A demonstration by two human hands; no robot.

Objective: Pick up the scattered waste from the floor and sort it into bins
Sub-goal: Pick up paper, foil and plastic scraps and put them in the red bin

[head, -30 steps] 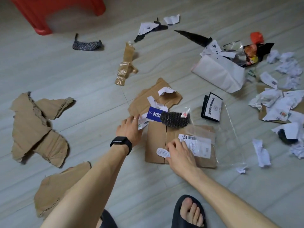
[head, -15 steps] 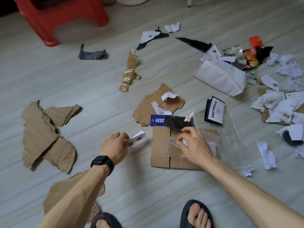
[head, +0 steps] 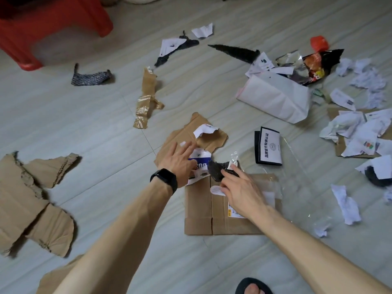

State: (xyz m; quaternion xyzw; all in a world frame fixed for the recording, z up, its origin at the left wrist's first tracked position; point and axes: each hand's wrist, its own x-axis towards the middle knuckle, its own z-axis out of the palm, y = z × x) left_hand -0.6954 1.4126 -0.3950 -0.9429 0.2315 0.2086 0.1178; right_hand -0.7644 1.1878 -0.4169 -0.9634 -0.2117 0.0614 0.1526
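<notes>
Foot in a dark sandal [head: 252, 288] is showing at the bottom edge on the pale floor [head: 106, 128], and both bare forearms are reaching forward from there. Nearest the person, a flat cardboard sheet [head: 199, 215] is lying on the floor, bearing a printed label [head: 235, 211], with a clear plastic bag [head: 297, 187] overlapping its right side. The right hand [head: 239, 188] is lying over this sheet with fingers extended, their tips touching a black textured scrap [head: 216, 168] at the sheet's far edge; the thumb is sitting just beside an oval white sticker [head: 215, 190]. The left hand [head: 180, 159], with a black watch [head: 164, 180] on its wrist, is spreading its fingers over a blue-and-white tag [head: 201, 164] just left of that scrap. A white slip [head: 197, 177] is protruding from under the palm; whether the thumb is pinching it cannot be told. Torn cardboard [head: 184, 136] carrying a white shred [head: 204, 130] is lying just beyond both hands. Large torn cardboard pieces [head: 27, 200] are lying well apart to the left. To the right, a black-and-white card [head: 269, 146] and crumpled paper [head: 345, 203] are lying near the bag. Farther off, a taped brown strip [head: 147, 98], a white paper bag [head: 275, 96], a dark patterned scrap [head: 89, 78], a black pointed shard [head: 235, 52] and a snack wrapper [head: 318, 64] are lying scattered. A red stool [head: 53, 24] is standing at the far left.
</notes>
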